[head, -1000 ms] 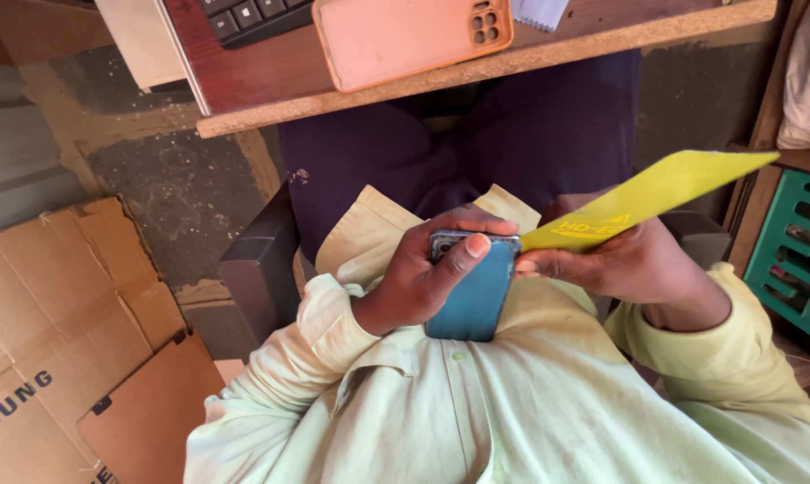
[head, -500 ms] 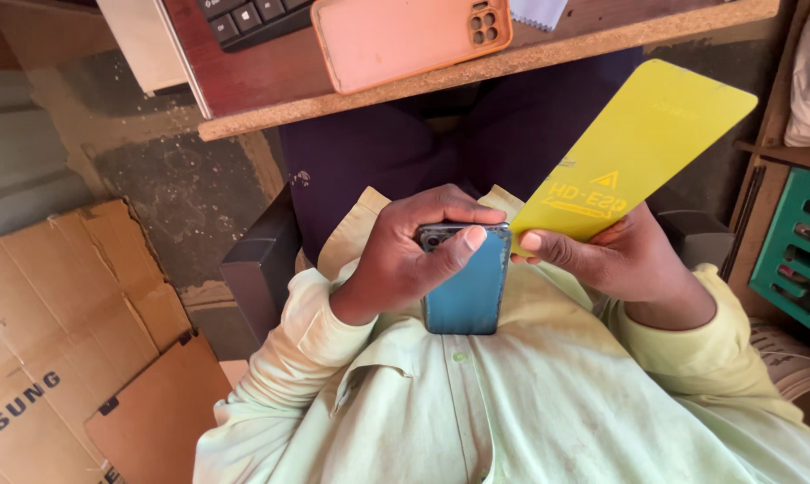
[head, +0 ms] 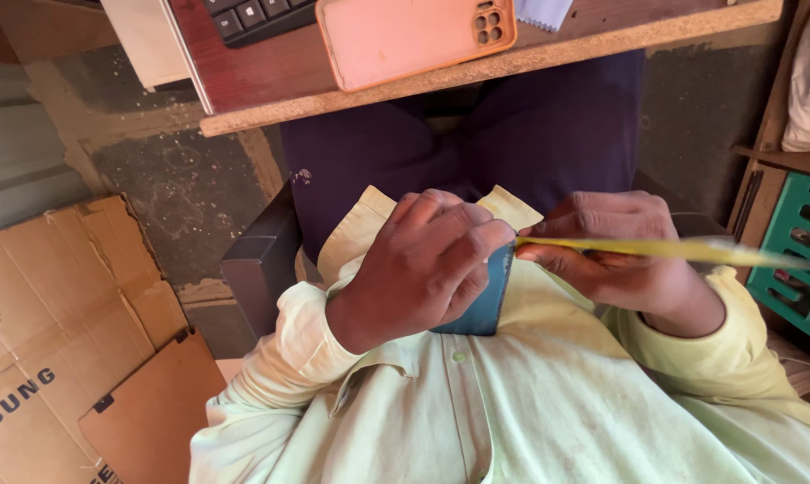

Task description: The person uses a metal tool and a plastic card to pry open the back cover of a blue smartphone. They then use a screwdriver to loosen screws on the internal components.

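My left hand [head: 423, 264] grips a blue phone [head: 486, 305] against my pale green shirt, fingers wrapped over its top so most of it is hidden. My right hand [head: 616, 255] pinches a thin yellow sheet [head: 674, 249], which shows edge-on and reaches out to the right from the phone's upper edge. The thumb and forefinger of both hands meet at the phone's top corner.
A wooden desk edge [head: 530, 58] runs above my lap, carrying an orange-cased phone [head: 414, 36], a black keyboard [head: 253, 16] and a small cloth [head: 541, 11]. Flattened cardboard [head: 56, 314] lies on the floor at left. A green crate [head: 795, 260] stands at right.
The yellow sheet has swung from standing up, face toward me, to lying flat and edge-on. My left hand has closed further over the top of the blue phone.
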